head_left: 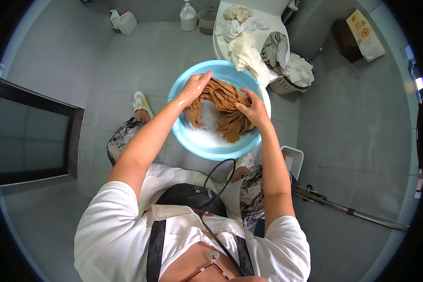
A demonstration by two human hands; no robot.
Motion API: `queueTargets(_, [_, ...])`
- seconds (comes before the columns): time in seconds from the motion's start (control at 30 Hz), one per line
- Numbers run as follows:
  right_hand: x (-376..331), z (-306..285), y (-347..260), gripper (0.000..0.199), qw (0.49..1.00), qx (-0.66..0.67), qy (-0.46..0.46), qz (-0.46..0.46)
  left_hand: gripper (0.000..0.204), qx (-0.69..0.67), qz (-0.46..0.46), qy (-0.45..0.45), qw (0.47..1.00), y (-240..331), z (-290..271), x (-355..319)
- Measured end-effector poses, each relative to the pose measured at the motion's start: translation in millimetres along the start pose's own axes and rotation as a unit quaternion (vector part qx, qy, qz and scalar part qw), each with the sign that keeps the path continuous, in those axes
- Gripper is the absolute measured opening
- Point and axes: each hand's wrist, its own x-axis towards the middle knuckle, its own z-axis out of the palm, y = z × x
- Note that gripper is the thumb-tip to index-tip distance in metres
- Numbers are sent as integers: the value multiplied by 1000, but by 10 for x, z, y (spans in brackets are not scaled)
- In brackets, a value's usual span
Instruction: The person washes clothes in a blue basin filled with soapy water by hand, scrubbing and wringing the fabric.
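A wet brown garment [223, 96] hangs bunched between my two hands over a light blue basin [207, 152]. White suds [207, 136] lie in the water under it, and the garment's lower folds reach down into them. My left hand [196, 88], wet with foam, grips the cloth near the basin's far left side. On the right, my right hand [254, 109] has its thumb and fingers closed around another bunch of the same cloth. What kind of garment it is cannot be made out.
Beyond the basin, a white toilet [219, 44] carries piled cloths, and a cream towel [246, 54] droops onto the basin's rim. A laundry basket [283, 86] stands beside it. Bottles [188, 18] and a small bucket [207, 21] line the back wall. A black cable [211, 175] hangs before me.
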Motion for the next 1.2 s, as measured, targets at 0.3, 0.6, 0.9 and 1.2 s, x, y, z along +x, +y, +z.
queueTargets(0.3, [46,-135,-207,26,982,-143,45,114,44,264,142,-13,954,-445,-158,68])
queueTargets(0.6, [108,518,-94,73,923,-355,-129,75,55,578,54,-24,814,-806,273,-23])
queueTargets(0.9, [406,891,647,44,865,-339,-282,239,34,693,-84,-144,701,-1266,318,341])
queueTargets(1.2, [499,827,817,39,898,-314,-215,222,39,441,87,28,893,-736,257,235])
